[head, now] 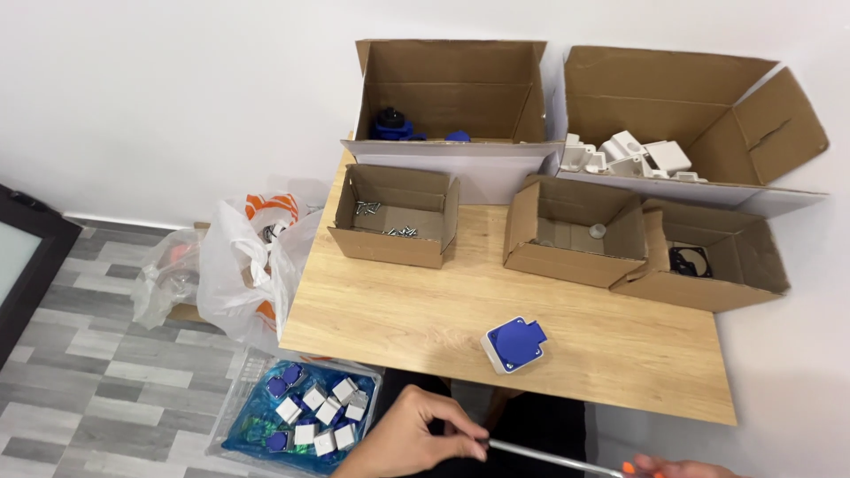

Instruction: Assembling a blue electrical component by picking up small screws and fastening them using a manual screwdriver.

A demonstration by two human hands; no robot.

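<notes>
Left hand pinches the thin metal shaft of a screwdriver at the bottom edge, below the wooden table. Right hand is mostly cut off, grip can't be told, orange handle barely visible. Blue-lidded white socket sits untouched on the table; small box contents are hard to make out.
</notes>
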